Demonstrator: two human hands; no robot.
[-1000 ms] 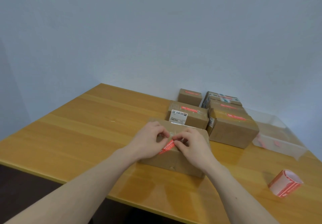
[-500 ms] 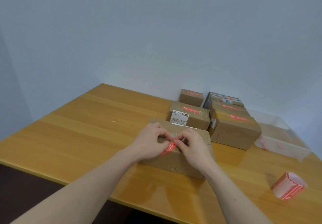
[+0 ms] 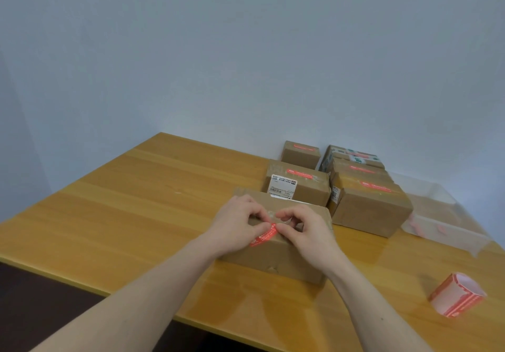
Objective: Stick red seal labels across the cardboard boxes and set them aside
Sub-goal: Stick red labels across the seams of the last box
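Our left hand [image 3: 235, 226] and right hand [image 3: 308, 231] pinch the red seal label [image 3: 263, 238] over the nearest cardboard box [image 3: 276, 258]. We judge the label thin, limp and sticky, best held by its ends.

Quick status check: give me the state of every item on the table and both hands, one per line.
Front cardboard box: closed, red seal label only partly stuck down.
Left hand: pinching the label.
Right hand: pinching the label's other end.
Sealed boxes: closed, labelled, grouped behind.
Label roll: lying on its side, untouched.
Clear plastic bin: open.
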